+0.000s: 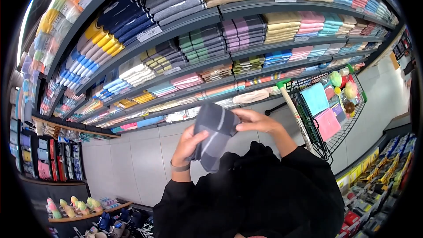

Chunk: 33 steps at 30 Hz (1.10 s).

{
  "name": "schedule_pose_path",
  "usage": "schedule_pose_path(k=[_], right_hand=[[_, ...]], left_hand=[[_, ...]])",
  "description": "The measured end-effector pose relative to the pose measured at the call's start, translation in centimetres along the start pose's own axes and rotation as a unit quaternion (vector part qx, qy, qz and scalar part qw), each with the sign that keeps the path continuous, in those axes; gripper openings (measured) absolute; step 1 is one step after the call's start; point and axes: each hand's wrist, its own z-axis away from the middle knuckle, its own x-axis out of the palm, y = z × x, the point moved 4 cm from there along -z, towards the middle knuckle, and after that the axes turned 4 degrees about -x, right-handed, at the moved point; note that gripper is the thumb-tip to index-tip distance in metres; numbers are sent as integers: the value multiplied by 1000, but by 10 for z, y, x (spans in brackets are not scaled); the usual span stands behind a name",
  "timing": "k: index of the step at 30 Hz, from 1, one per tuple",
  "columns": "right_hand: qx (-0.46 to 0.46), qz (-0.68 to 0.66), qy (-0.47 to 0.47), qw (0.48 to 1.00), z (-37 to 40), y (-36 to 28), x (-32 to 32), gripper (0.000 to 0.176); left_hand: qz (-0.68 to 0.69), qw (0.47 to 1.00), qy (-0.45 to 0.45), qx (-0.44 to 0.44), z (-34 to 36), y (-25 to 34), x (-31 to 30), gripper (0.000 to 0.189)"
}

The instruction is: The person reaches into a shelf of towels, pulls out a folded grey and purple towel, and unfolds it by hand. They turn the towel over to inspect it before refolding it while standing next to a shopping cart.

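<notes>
Closest to me, both sleeves rise out of a black top, and the towel [213,134] sits between the two hands at chest height, in front of the shelves and clear of them. It is grey with paler stripes and folded into a thick pad. The left hand [190,143], a band [179,166] on its wrist, takes the pad's lower left edge, its fingers [197,137] clamped on it, thumb in front and the rest behind. The right hand [257,121] caps the upper right corner, fingers closed down over the fold. I judge that a grip on opposite edges stops the fold from falling open and turns its broad face up toward the camera.

Just right of the right forearm stands a wire cart [352,121], its handle [293,105] turned toward the person, within easy reach. A teal towel [315,98] and a pink towel [328,123] lie flat in it, near its front edge.

Beyond the hands is pale floor [141,158], then the long shelves [211,17]. Folded towels fill them in stacks sorted by colour, folds facing out at the front edge, so each colour reads at a glance. Price tags [149,33] clip to the shelf edges under the stacks.
</notes>
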Motion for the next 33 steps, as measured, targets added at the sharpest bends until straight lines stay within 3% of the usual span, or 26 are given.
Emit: schedule_pose_path(k=[1, 4, 5, 7, 9, 12, 14, 16, 17, 22, 24, 26, 28, 30, 33], right_hand=[[-17, -2, 18, 1000, -3, 3, 5, 49], [7, 8, 42, 999, -9, 15, 6, 44], [-11, 24, 117, 993, -8, 17, 4, 33], [-21, 18, 158, 987, -7, 5, 4, 32], [-60, 11, 221, 973, -5, -2, 0, 29], [-107, -7, 294, 950, -7, 4, -11, 23], [-109, -16, 307, 945, -8, 2, -12, 22], [-116, -47, 350, 928, -11, 9, -17, 21], [-108, -59, 356, 926, -14, 11, -17, 22], [-114, 50, 367, 922, -31, 38, -20, 28], [-177, 349, 409, 824, -23, 22, -8, 40], [-176, 340, 388, 838, -13, 16, 7, 49], [-194, 273, 287, 898, -7, 9, 31, 53], [-200, 249, 225, 921, -9, 5, 55, 63], [-181, 185, 230, 938, -10, 7, 62, 74]], left_hand=[[-12, 1000, -13, -6, -2, 2, 7, 34], [-16, 999, -25, -16, -4, -2, 1, 36], [-9, 999, -23, -20, -5, -4, -4, 39], [-7, 1000, -24, -6, -3, -6, -8, 45], [33, 998, -57, 17, 0, -12, -13, 67], [68, 991, -101, 60, 3, -29, -16, 74], [80, 989, -101, 71, 3, -34, -11, 67], [56, 998, -19, 27, -3, -45, -8, 56], [85, 996, 7, 29, -5, -41, 2, 46], [126, 985, 65, 100, -16, -18, 27, 39], [102, 982, 95, 127, -17, -10, 26, 32], [74, 982, 112, 132, -18, -8, 27, 29], [46, 982, 126, 136, -22, -7, 34, 26], [6, 973, 149, 174, -25, -4, 43, 23], [-48, 973, 143, 176, -23, -9, 45, 33]])
